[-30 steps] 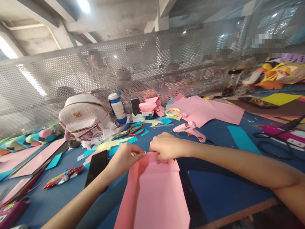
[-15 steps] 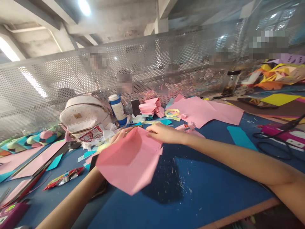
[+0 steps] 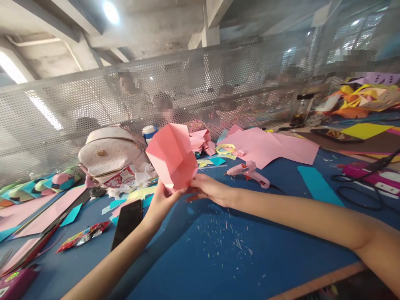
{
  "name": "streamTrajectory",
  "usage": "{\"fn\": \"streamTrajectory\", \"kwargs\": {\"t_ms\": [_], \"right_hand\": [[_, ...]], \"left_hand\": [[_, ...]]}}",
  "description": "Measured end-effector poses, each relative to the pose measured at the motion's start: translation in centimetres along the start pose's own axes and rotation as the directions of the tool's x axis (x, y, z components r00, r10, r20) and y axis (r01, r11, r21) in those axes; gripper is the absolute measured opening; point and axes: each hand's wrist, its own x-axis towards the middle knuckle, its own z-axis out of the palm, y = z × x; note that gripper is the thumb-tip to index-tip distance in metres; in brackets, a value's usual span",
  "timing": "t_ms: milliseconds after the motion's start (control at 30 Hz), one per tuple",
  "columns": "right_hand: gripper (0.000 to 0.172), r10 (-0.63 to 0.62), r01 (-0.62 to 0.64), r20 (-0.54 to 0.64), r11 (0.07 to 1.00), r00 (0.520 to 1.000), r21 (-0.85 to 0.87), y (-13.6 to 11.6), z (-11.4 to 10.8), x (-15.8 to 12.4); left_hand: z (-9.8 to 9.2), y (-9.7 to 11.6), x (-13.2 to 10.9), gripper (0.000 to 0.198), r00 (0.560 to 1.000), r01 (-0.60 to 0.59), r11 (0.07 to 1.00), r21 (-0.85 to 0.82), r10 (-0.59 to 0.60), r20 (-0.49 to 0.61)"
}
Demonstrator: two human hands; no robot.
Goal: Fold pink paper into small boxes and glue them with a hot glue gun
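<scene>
A folded pink paper sheet (image 3: pixel 172 155) stands upright in the air above the blue table (image 3: pixel 218 258). My left hand (image 3: pixel 162 201) pinches its lower edge from below. My right hand (image 3: pixel 208 189) holds the same lower edge from the right, fingers closed on it. The paper hides part of a blue and white bottle (image 3: pixel 149 132) behind it. A black phone (image 3: pixel 127 221) lies on the table just left of my left forearm.
A pink glue gun (image 3: pixel 248 171) lies behind my right hand. A white bag (image 3: pixel 108 151), paper scraps, loose pink sheets (image 3: pixel 268 146) and scissors (image 3: pixel 359 189) crowd the table. A perforated metal screen (image 3: pixel 93 100) stands at the back, with people behind it.
The pink paper lay flat on the table a second ago. Both hands have lifted it and turned it upright, so the blue surface beneath now shows with small scraps on it.
</scene>
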Motion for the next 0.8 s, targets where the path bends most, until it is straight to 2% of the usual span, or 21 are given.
{"fn": "streamTrajectory", "kwargs": {"t_ms": [67, 133, 300, 433, 500, 600, 700, 800], "right_hand": [[0.020, 0.031, -0.032, 0.026, 0.999, 0.999, 0.026, 0.2, 0.1, -0.2], [0.021, 0.048, -0.049, 0.011, 0.998, 0.999, 0.041, 0.4, 0.1, -0.2], [0.031, 0.024, -0.013, -0.192, 0.998, 0.981, 0.062, 0.4, -0.9, 0.8], [0.022, -0.026, 0.040, -0.306, 0.998, 0.952, 0.040, -0.1, -2.1, 1.2], [0.013, -0.029, 0.038, -0.307, 0.999, 0.951, 0.024, -0.3, -2.5, 0.8], [0.008, 0.003, -0.003, -0.287, 1.000, 0.958, 0.001, 0.1, -2.8, -0.6], [0.012, 0.035, -0.041, -0.270, 0.999, 0.962, -0.018, 1.0, -2.8, -2.1], [0.018, 0.033, -0.046, -0.261, 0.998, 0.965, -0.043, 1.9, -2.8, -3.2]], "left_hand": [[-0.3, 0.0, 0.4, 0.054, 0.998, -0.001, 0.997, -0.076, -0.003, -0.057], [-0.5, 0.0, 0.8, 0.051, 0.998, 0.018, 0.991, -0.134, -0.025, -0.049], [-0.9, -0.3, 1.4, 0.055, 0.993, 0.112, 0.968, -0.225, -0.116, -0.005], [-1.3, -0.6, 1.6, 0.057, 0.986, 0.167, 0.958, -0.235, -0.166, 0.024], [-1.3, -0.8, 1.6, 0.059, 0.983, 0.185, 0.953, -0.241, -0.175, 0.063], [-0.9, -0.8, 1.4, 0.058, 0.969, 0.211, 0.932, -0.296, -0.159, 0.188], [-0.4, -0.7, 1.0, 0.055, 0.945, 0.242, 0.918, -0.315, -0.148, 0.293], [-0.3, -0.8, 0.8, 0.052, 0.932, 0.267, 0.926, -0.268, -0.177, 0.315]]}}
